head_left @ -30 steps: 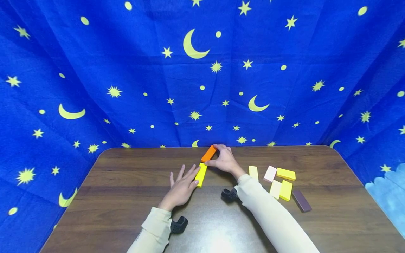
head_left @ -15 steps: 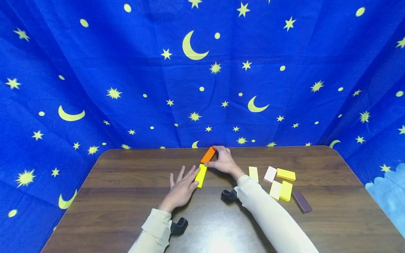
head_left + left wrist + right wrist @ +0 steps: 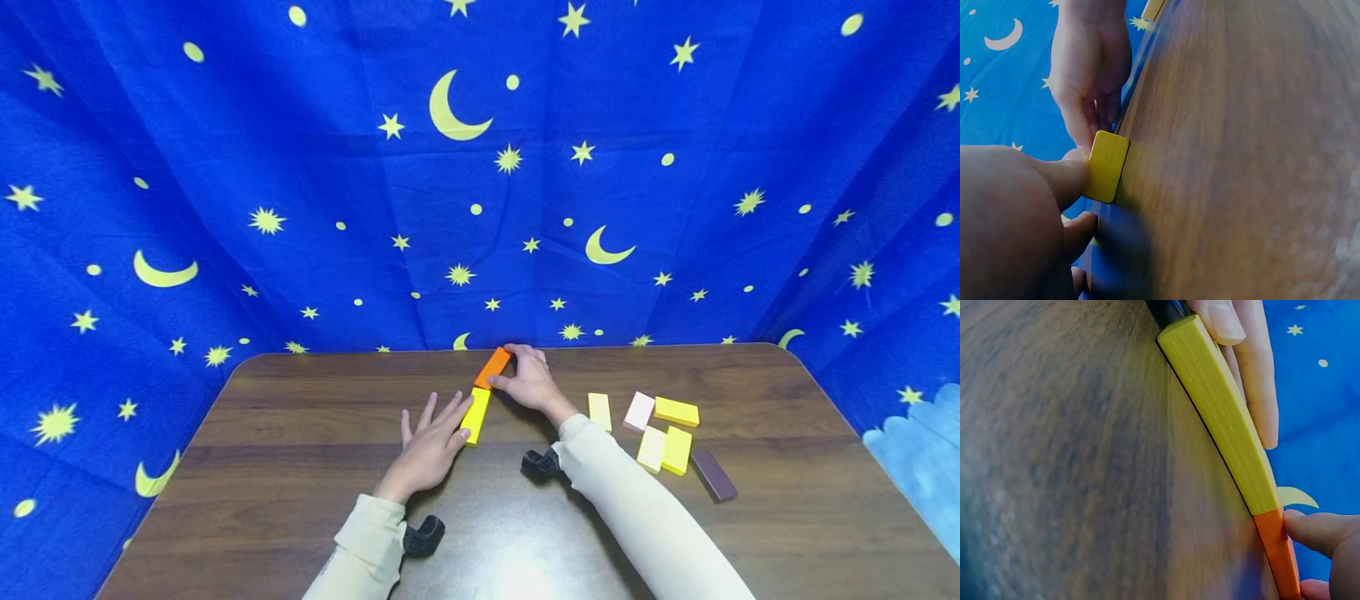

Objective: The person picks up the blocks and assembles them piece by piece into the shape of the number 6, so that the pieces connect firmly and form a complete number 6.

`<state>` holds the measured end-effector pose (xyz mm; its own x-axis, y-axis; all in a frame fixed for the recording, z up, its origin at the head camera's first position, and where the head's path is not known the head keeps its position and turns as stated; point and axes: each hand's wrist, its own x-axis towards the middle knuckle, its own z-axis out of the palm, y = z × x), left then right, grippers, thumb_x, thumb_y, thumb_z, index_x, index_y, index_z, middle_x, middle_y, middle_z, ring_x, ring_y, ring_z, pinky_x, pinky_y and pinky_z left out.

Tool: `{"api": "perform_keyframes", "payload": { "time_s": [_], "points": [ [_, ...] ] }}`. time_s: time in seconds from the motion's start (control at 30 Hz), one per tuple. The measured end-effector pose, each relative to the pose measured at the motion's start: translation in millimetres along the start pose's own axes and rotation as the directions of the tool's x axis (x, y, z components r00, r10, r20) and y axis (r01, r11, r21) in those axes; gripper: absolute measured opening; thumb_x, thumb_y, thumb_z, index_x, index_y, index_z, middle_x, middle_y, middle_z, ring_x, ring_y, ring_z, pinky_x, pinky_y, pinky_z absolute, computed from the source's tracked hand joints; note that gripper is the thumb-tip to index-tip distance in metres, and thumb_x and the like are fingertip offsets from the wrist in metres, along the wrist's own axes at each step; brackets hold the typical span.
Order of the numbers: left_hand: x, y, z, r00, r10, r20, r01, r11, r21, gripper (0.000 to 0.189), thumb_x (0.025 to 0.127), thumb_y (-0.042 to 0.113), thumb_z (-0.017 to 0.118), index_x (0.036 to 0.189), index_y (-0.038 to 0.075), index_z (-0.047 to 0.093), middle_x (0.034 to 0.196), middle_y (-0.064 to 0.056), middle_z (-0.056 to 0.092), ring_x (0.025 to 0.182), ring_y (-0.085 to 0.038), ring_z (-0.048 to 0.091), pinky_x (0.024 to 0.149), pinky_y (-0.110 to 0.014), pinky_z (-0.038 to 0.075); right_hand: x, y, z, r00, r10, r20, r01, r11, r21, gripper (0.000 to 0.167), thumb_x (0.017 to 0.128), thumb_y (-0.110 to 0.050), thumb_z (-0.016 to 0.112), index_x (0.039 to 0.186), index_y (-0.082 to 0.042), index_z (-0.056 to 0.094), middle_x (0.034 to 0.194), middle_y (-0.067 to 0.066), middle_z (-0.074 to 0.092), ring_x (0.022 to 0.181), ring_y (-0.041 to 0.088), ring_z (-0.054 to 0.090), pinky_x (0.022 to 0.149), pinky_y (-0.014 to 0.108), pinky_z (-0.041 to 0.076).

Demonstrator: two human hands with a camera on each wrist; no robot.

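Observation:
A yellow wooden block (image 3: 477,417) lies on the table, with an orange block (image 3: 493,367) end to end behind it, angled slightly right. My left hand (image 3: 426,450) spreads its fingers beside the yellow block; the index finger and thumb touch its left edge. In the left wrist view the left thumb (image 3: 1066,178) meets the yellow block's end face (image 3: 1107,167). My right hand (image 3: 529,379) holds the orange block, thumb near the joint and index finger at the far end. The right wrist view shows that right thumb (image 3: 1319,530) on the orange block (image 3: 1277,550) just past the joint.
To the right lie several loose blocks: a pale yellow one (image 3: 599,412), a pink one (image 3: 639,411), a yellow one (image 3: 677,411), a cream one (image 3: 651,448), another yellow one (image 3: 677,451) and a dark purple one (image 3: 714,476). A blue star-patterned curtain (image 3: 360,250) hangs behind the table (image 3: 300,467).
The right thumb has shifted slightly from the joint onto the near end of the orange block. The left hand and the loose blocks have stayed put; the view has shifted slightly.

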<state>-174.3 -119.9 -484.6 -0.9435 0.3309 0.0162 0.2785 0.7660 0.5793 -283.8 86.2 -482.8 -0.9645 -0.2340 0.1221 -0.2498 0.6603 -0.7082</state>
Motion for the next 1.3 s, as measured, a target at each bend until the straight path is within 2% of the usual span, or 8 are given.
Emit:
{"api": "perform_keyframes", "payload": {
  "time_s": [0.4, 0.73, 1.0, 1.3],
  "points": [
    [0.2, 2.3, -0.8, 1.000, -0.012, 0.003, 0.012, 1.000, -0.010, 0.051, 0.108, 0.030, 0.043, 0.157, 0.017, 0.038, 0.162, -0.010, 0.032, 0.152, -0.044, 0.008, 0.109, -0.074, -0.009, -1.2, -0.3, -4.3, 0.999, 0.044, 0.007, -0.044, 0.999, 0.008, 0.069, 0.085, -0.027, 0.080, 0.140, 0.004, 0.052, 0.142, 0.022, 0.054, 0.134, 0.037, 0.042, 0.114, 0.046, 0.033],
    [1.0, 1.5, 0.2, 1.000, -0.019, -0.004, 0.019, 1.000, -0.007, 0.051, 0.108, 0.029, 0.045, 0.157, 0.018, 0.037, 0.162, -0.009, 0.031, 0.152, -0.042, 0.008, 0.109, -0.073, -0.009, -5.9, 0.5, -9.5, 1.000, 0.022, -0.008, -0.022, 1.000, 0.020, 0.073, 0.084, -0.028, 0.079, 0.142, 0.004, 0.049, 0.144, 0.024, 0.052, 0.134, 0.040, 0.042, 0.113, 0.049, 0.034],
    [1.2, 1.2, 1.7, 1.000, -0.014, -0.018, 0.014, 1.000, -0.014, 0.051, 0.108, 0.028, 0.045, 0.157, 0.018, 0.038, 0.162, -0.009, 0.032, 0.152, -0.043, 0.009, 0.109, -0.074, -0.009, -21.7, 3.1, -29.6, 0.998, 0.033, -0.046, -0.030, 0.997, 0.069, 0.073, 0.084, -0.030, 0.079, 0.143, 0.001, 0.051, 0.143, 0.021, 0.053, 0.134, 0.041, 0.042, 0.112, 0.052, 0.035],
    [-0.7, 1.8, -0.1, 1.000, -0.010, -0.014, 0.010, 1.000, -0.008, 0.050, 0.108, 0.026, 0.046, 0.157, 0.017, 0.038, 0.162, -0.010, 0.033, 0.152, -0.043, 0.009, 0.109, -0.074, -0.008, -46.8, -5.4, -61.7, 0.996, 0.025, -0.084, -0.015, 0.993, 0.117, 0.072, 0.085, -0.028, 0.078, 0.143, 0.003, 0.050, 0.142, 0.023, 0.054, 0.132, 0.043, 0.045, 0.109, 0.056, 0.035]
  ]
}}
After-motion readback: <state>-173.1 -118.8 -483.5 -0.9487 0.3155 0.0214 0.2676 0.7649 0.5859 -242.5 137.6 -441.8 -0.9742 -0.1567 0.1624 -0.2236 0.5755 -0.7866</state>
